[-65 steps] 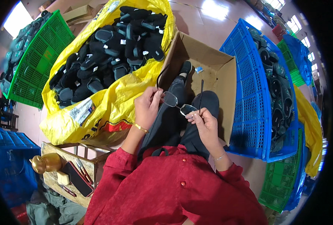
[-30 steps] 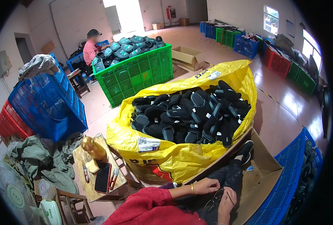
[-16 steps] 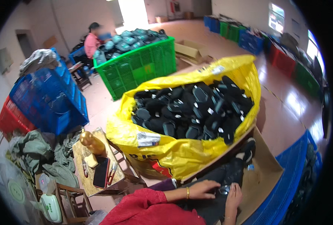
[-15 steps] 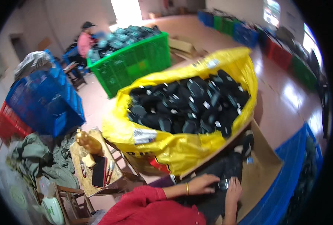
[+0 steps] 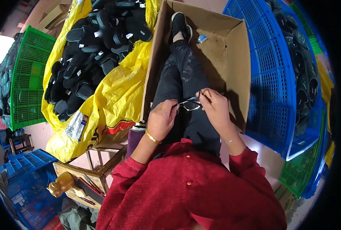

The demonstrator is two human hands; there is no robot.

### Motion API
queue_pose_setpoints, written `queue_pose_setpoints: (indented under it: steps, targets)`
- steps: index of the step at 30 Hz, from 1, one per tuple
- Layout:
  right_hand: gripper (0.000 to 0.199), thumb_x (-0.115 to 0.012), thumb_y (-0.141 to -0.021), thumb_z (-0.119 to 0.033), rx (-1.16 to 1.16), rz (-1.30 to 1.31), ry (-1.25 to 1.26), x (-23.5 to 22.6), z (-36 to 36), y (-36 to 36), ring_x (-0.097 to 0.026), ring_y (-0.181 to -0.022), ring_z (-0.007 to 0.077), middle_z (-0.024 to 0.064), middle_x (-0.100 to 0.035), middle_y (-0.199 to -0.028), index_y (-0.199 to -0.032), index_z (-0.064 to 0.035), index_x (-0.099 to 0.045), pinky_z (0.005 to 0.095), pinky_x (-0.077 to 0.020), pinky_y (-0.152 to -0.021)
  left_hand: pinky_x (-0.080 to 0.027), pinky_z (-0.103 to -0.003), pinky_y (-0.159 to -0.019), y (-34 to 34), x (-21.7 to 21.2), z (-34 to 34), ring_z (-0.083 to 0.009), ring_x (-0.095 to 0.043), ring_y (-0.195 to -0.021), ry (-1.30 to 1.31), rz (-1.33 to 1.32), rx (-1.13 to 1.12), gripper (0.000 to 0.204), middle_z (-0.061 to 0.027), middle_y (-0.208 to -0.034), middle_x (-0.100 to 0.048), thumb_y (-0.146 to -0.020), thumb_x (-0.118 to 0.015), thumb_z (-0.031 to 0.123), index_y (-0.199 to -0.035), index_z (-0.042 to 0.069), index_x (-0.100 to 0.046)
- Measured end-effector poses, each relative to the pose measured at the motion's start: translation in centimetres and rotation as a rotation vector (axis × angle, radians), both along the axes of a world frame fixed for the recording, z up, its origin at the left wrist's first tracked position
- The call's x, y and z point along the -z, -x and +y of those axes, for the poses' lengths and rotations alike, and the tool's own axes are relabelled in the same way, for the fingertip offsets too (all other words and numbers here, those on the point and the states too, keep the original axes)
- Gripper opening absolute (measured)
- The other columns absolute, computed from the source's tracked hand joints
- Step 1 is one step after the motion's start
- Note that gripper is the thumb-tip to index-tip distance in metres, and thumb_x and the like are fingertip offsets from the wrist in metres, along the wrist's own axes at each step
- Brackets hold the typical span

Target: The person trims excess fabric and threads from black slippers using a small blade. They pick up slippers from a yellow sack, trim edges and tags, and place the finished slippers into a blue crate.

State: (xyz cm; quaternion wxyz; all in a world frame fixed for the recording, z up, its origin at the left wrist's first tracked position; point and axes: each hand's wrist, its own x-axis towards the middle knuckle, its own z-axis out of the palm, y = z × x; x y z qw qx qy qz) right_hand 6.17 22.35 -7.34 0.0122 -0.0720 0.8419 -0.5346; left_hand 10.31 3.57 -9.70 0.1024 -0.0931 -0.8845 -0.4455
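Note:
A pair of glasses (image 5: 191,106) with a dark frame is held over my lap between both hands. My left hand (image 5: 163,119), with a gold bangle at its wrist, pinches one side of them. The other side is pinched by the fingers of my right hand (image 5: 215,107), which wears a thin bracelet. Beneath the glasses are my legs in dark trousers, stretched out into an open cardboard box (image 5: 237,82). A small blue packet (image 5: 202,38) lies in the box beside my shoe.
Left of the box stands a yellow sack (image 5: 116,90) full of black slippers (image 5: 97,32). A blue crate (image 5: 272,76) with more footwear flanks the right. At lower left, a wooden stool (image 5: 69,168) bears a golden bottle (image 5: 63,184), a phone and pen-like tools. A green crate (image 5: 32,76) stands farther left.
My view has swung down and to the right, onto my lap. The glasses, small and blurred before, now show clearly, raised between both hands.

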Motion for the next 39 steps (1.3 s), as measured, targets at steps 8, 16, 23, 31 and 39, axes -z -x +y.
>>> queue_pose_setpoints:
  steps: [8, 16, 23, 31, 39]
  targets:
    - [0.015, -0.06, -0.09, -0.01, 0.06, -0.221, 0.202, -0.1, -0.3, -0.7, -0.059, -0.062, 0.0072, 0.005, -0.064, -0.074, -0.083, 0.0028, -0.06, 0.0202, -0.0471, -0.054, -0.051, -0.028, -0.08, 1.1, 0.4, -1.4, -0.0161, -0.064, -0.091, -0.858, -0.252, -0.258, 0.014, -0.0089, -0.101, -0.065, -0.098, -0.046, 0.011, -0.099, 0.001, -0.056]
    - [0.009, -0.067, -0.082, -0.004, 0.021, 0.14, 0.029, -0.8, -0.9, -0.8, -0.061, -0.062, 0.0204, 0.0126, -0.062, -0.075, -0.085, 0.0028, -0.061, 0.0283, -0.0477, -0.057, -0.052, -0.025, -0.073, 1.0, 1.6, -1.4, -0.0129, -0.06, -0.097, -0.887, -0.475, -0.171, 0.023, -0.0058, -0.108, -0.061, -0.092, -0.056, 0.008, -0.115, 0.004, -0.052]
    - [0.006, -0.066, -0.08, 0.0, -0.081, 0.275, -0.122, -2.8, -1.0, -0.7, -0.06, -0.064, 0.0207, 0.0109, -0.063, -0.075, -0.084, 0.0023, -0.062, 0.0291, -0.0482, -0.059, -0.05, -0.021, -0.063, 1.5, 1.1, -1.9, -0.0078, -0.059, -0.078, -0.983, -0.599, -0.107, 0.035, -0.0007, -0.091, -0.06, -0.084, -0.066, 0.002, -0.114, 0.006, -0.049]
    - [0.011, -0.068, -0.076, -0.001, -0.148, 0.354, -0.153, -3.7, -1.2, -1.0, -0.064, -0.07, 0.027, 0.0111, -0.064, -0.078, -0.085, -0.0008, -0.063, 0.0332, -0.0508, -0.063, -0.05, -0.021, -0.059, 2.3, 2.0, -1.8, -0.0085, -0.059, -0.07, -0.98, -0.521, -0.07, 0.026, -0.0022, -0.083, -0.061, -0.086, -0.063, 0.001, -0.107, 0.004, -0.049]
    - [0.012, -0.068, -0.076, -0.001, -0.149, 0.301, -0.135, -3.2, -1.2, -1.9, -0.064, -0.072, 0.0278, 0.0115, -0.065, -0.079, -0.086, 0.0002, -0.062, 0.0339, -0.051, -0.064, -0.049, -0.02, -0.054, 2.4, 1.8, -1.2, -0.0087, -0.058, -0.059, -0.937, -0.513, -0.227, 0.015, -0.0056, -0.074, -0.062, -0.095, -0.053, 0.012, -0.102, -0.001, -0.052]
